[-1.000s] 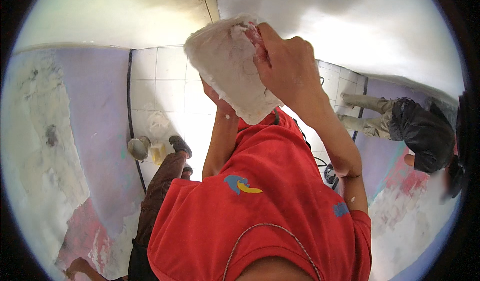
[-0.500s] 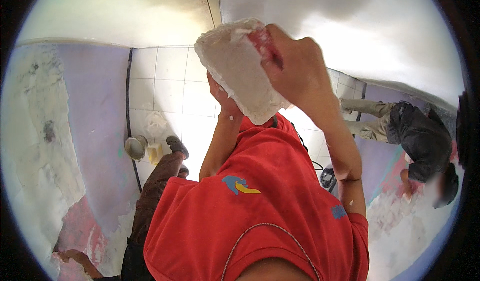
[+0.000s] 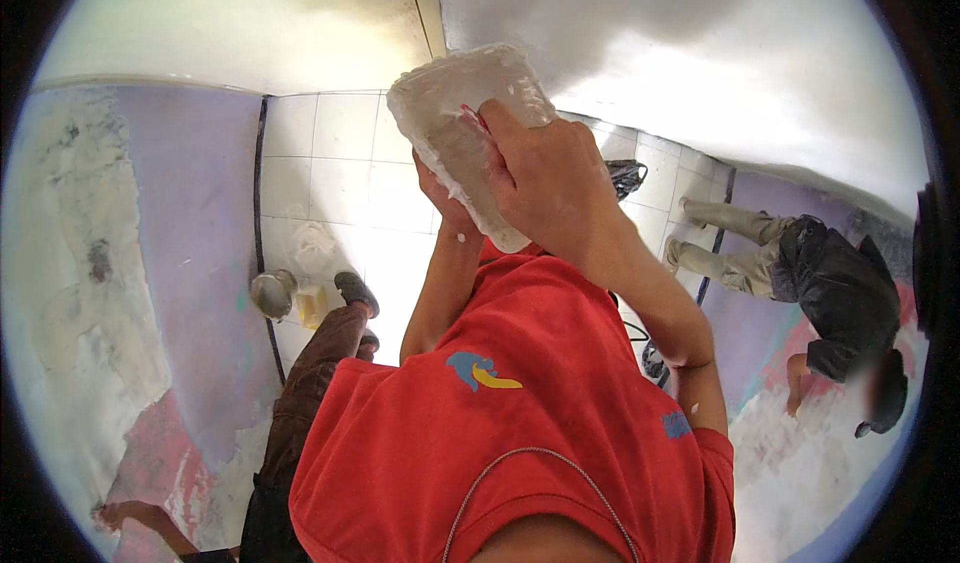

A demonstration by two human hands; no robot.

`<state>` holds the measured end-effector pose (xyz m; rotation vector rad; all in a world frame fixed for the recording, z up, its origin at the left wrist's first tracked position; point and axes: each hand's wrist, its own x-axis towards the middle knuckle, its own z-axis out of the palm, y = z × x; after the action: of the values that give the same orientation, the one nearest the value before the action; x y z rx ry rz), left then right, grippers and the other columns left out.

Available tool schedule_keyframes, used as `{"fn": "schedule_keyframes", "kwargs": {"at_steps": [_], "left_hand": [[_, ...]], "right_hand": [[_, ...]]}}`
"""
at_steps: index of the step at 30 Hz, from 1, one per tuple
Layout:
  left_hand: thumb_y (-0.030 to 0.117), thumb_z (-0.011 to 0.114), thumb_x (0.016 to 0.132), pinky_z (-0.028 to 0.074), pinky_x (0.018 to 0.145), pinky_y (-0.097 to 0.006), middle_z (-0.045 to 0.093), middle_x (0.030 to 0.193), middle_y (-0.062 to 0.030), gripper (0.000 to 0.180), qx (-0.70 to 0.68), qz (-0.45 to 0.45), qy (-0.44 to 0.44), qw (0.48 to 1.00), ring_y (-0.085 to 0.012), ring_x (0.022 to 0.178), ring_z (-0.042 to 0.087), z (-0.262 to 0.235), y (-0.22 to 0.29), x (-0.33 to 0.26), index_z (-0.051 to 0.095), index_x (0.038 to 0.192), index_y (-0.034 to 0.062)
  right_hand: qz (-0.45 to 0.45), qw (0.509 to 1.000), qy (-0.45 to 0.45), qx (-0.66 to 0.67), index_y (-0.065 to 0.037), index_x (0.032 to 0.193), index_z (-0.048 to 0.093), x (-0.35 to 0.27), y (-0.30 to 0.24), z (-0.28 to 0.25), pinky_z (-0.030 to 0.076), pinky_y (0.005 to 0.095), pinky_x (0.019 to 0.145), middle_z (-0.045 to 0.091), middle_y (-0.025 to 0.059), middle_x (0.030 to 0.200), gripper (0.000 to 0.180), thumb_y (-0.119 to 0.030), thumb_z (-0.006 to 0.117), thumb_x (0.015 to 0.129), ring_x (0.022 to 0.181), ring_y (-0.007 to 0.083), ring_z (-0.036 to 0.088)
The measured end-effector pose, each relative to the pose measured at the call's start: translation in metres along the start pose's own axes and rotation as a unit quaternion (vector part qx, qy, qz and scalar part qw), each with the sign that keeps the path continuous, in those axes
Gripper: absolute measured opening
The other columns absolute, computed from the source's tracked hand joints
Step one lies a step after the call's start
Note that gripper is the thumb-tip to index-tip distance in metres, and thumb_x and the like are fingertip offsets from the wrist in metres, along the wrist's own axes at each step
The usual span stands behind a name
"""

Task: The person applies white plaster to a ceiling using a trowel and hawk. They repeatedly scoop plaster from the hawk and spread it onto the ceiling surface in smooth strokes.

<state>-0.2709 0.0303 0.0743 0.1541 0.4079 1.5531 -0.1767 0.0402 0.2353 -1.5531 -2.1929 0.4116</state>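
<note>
My left hand (image 3: 449, 203) supports a rectangular, putty-smeared white tub (image 3: 425, 103) from its near left side, most of the fingers hidden behind it. Thick paste is crusted along the tub's rim. My right hand (image 3: 555, 168) is closed over the tub's middle, fingers curled round a small red tool (image 3: 470, 115), perhaps a putty scraper. Only a bit of its red shows; the rest is covered by the hand and paste. White specks of putty dot my forearms.
At right, a person (image 3: 835, 273) in dark top works at a patchy wall (image 3: 790, 453). Another person's leg (image 3: 320, 363) and hand (image 3: 150, 515) show at left. A metal bucket (image 3: 272, 295) and yellowish container (image 3: 312, 306) stand on the tiled floor (image 3: 335, 188). A black bag (image 3: 625, 178) lies beyond my right hand.
My right hand has moved left and down across the tub with the red tool, from its right edge to its middle. The person at right has shifted their arm and head slightly.
</note>
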Motion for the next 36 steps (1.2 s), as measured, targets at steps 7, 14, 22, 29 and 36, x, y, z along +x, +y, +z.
{"fn": "schedule_keyframes", "kwargs": {"at_steps": [7, 14, 22, 29, 36], "left_hand": [[0.04, 0.027, 0.098, 0.048, 0.095, -0.037, 0.046, 0.129, -0.0107, 0.048, 0.035, 0.027, 0.004, 0.999, -0.0236, 0.116, 0.049, 0.001, -0.003, 0.011, 0.033, 0.136, 0.0103], [0.04, 0.03, 0.098, 0.048, 0.095, -0.038, 0.046, 0.129, -0.0111, 0.049, 0.038, 0.028, 0.011, 0.999, -0.0239, 0.116, 0.05, 0.003, -0.001, 0.015, 0.033, 0.136, 0.0099], [0.041, 0.033, 0.097, 0.048, 0.095, -0.039, 0.048, 0.127, -0.0115, 0.05, 0.144, 0.076, 0.014, 0.987, -0.0241, 0.115, 0.05, -0.012, -0.005, 0.01, 0.034, 0.135, 0.0102], [0.042, 0.033, 0.096, 0.048, 0.094, -0.038, 0.049, 0.126, -0.0105, 0.049, 0.009, -0.015, -0.018, 1.0, -0.024, 0.113, 0.052, -0.003, 0.016, 0.002, 0.036, 0.134, 0.0109], [0.043, 0.03, 0.097, 0.049, 0.093, -0.038, 0.049, 0.126, -0.0101, 0.05, 0.025, 0.009, 0.002, 1.0, -0.0245, 0.112, 0.052, -0.002, 0.01, 0.003, 0.036, 0.134, 0.0108]], "right_hand": [[0.001, 0.998, -0.016, -0.064, -0.003, 0.099, 0.055, 0.014, 0.007, -0.001, 0.049, 0.0442, 0.05, 0.057, 0.0165, 0.056, 0.02, -0.011, 0.056, 0.08, 0.053, 0.0348, 0.061], [0.088, 0.995, -0.034, 0.008, -0.004, 0.092, 0.053, 0.032, 0.022, -0.014, 0.049, 0.0457, 0.053, 0.057, 0.0183, 0.057, 0.014, -0.01, 0.055, 0.08, 0.055, 0.038, 0.06], [-0.029, 0.998, -0.014, -0.054, -0.005, 0.094, 0.054, 0.029, 0.023, -0.016, 0.049, 0.0422, 0.051, 0.058, 0.0166, 0.058, 0.018, -0.01, 0.057, 0.078, 0.055, 0.035, 0.061], [-0.068, 0.993, -0.09, -0.043, -0.008, 0.1, 0.054, 0.021, 0.01, -0.034, 0.049, 0.0402, 0.05, 0.058, 0.0149, 0.057, 0.025, -0.01, 0.06, 0.076, 0.054, 0.0328, 0.061], [-0.015, 0.999, -0.029, -0.014, -0.006, 0.098, 0.053, 0.002, -0.001, -0.007, 0.048, 0.0445, 0.05, 0.057, 0.0146, 0.055, 0.019, -0.014, 0.057, 0.081, 0.052, 0.0342, 0.06]]}}
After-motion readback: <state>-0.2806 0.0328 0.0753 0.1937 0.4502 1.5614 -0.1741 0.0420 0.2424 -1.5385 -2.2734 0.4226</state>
